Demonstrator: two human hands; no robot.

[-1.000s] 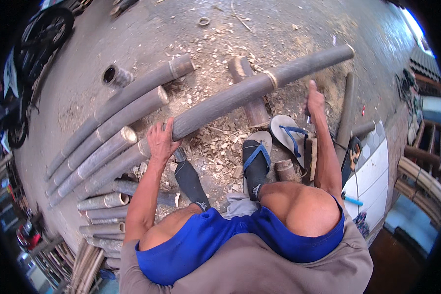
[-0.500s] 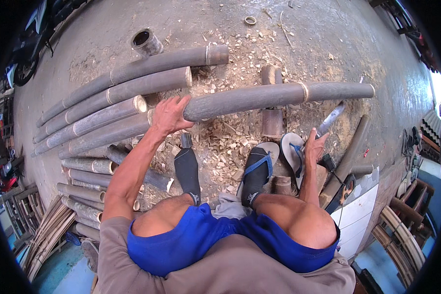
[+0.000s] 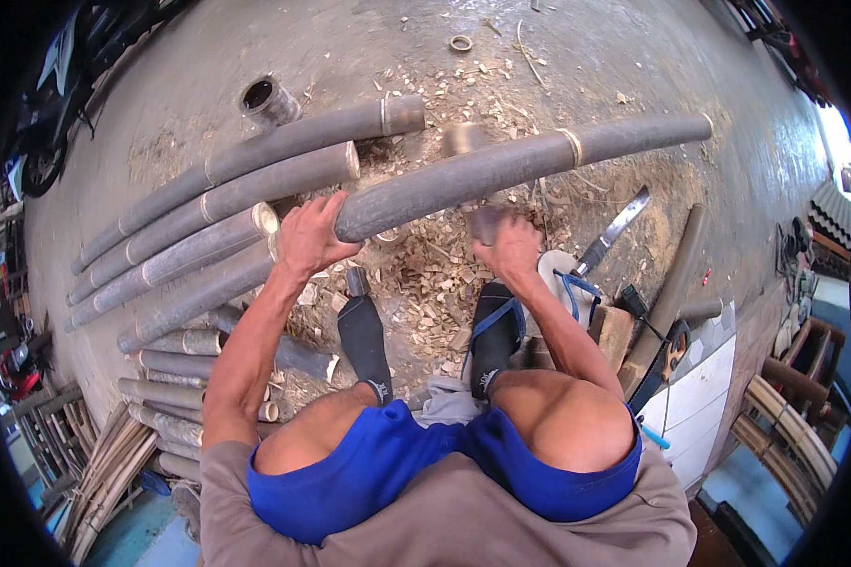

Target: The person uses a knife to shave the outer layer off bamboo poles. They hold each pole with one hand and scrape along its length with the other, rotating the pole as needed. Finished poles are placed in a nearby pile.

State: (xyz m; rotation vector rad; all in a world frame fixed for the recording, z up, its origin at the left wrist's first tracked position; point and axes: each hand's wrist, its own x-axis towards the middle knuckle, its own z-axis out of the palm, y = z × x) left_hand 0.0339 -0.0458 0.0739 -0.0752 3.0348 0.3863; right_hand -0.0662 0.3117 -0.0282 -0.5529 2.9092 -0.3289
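My left hand [image 3: 314,234] grips the near left end of a long grey bamboo pole [image 3: 454,184]. The pole slants up to the right, its far end raised. Beneath it lies a short bamboo piece [image 3: 485,223], smeared by motion and partly covered by the pole. My right hand [image 3: 514,248] is closed on the near end of that piece; some fingers are blurred. A machete [image 3: 619,225] with a dark handle lies to the right of this hand, its handle by a grey and blue sandal [image 3: 567,281].
Several bamboo poles [image 3: 246,175] lie on the left, with shorter bamboo lengths [image 3: 161,389] nearer me. A hollow bamboo stub [image 3: 272,102] stands beyond them. Wood chips [image 3: 425,283] cover the floor between my feet. A handsaw [image 3: 669,357] and another pole [image 3: 676,274] are on the right.
My right hand has let go of the machete, set it on the floor, and moved left onto the short bamboo piece, which has shifted left. The long pole's far end has risen.
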